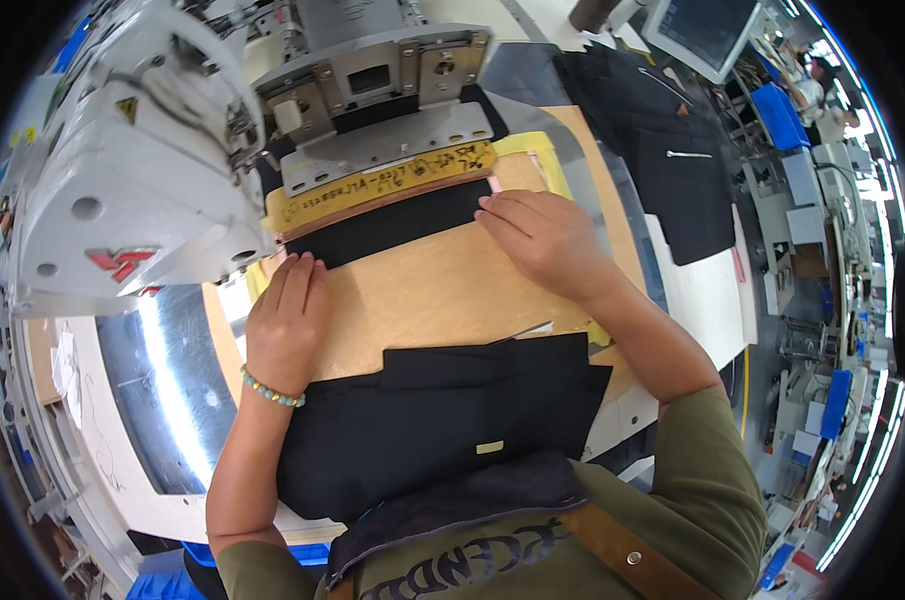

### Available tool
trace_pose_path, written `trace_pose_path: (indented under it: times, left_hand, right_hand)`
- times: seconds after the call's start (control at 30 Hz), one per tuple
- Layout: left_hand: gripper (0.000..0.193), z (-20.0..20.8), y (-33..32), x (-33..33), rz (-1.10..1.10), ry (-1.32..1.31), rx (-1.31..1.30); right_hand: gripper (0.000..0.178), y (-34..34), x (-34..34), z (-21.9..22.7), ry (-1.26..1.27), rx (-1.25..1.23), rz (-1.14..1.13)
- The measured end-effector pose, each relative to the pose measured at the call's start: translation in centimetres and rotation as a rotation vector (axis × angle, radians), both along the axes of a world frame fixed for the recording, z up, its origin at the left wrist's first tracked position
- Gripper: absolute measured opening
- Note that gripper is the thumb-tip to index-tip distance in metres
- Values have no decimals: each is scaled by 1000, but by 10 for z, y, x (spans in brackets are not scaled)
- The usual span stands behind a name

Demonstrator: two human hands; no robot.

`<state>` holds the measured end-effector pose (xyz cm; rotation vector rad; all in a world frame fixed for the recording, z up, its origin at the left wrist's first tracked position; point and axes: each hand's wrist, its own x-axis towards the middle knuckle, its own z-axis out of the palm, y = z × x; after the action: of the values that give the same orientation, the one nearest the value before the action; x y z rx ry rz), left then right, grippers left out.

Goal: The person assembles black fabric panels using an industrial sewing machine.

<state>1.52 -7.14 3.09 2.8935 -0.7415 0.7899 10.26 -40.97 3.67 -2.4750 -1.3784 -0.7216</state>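
A narrow black fabric strip (397, 228) lies along the front edge of a yellow clamp plate (387, 187) on a sewing machine. My left hand (287, 320) holds the strip's left end, its fingers together and fingertips down on the cloth. At the right end, my right hand (547, 240) has its fingers closed on the strip's corner, close to the plate. Beneath the strip is a tan board (422, 305). The strip's far edge runs up against the plate, and whether it passes under cannot be seen.
The white machine head (142, 150) stands close to my left hand. A stack of black fabric pieces (442, 420) lies between my arms and the board. More black garment pieces (672, 150) with light slits lie at the right. A screen (707, 30) stands at the back right.
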Motion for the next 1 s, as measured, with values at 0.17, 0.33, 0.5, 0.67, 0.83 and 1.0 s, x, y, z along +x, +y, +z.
trace_pose_path:
  times: [0.17,0.33,0.5,0.67,0.83,1.0]
  left_hand:
    - [17,0,-5,3,-10,-8,-7]
    - [21,-5,-3,3,-1,-39,3]
    - [22,-4,-1,3,4,-38,28]
    - [28,-7,-2,1,23,-10,11]
    - [26,-10,-3,1,45,-7,7]
    - [20,-4,-2,3,16,-22,27]
  right_hand:
    - [22,-2,-2,5,39,8,22]
    - [22,2,-1,3,81,15,-42]
    - [22,4,-1,-1,87,29,-57]
    - [22,6,-2,1,83,25,-59]
    - [22,4,-1,-2,83,45,-56]
    - [21,4,-2,2,78,54,-47]
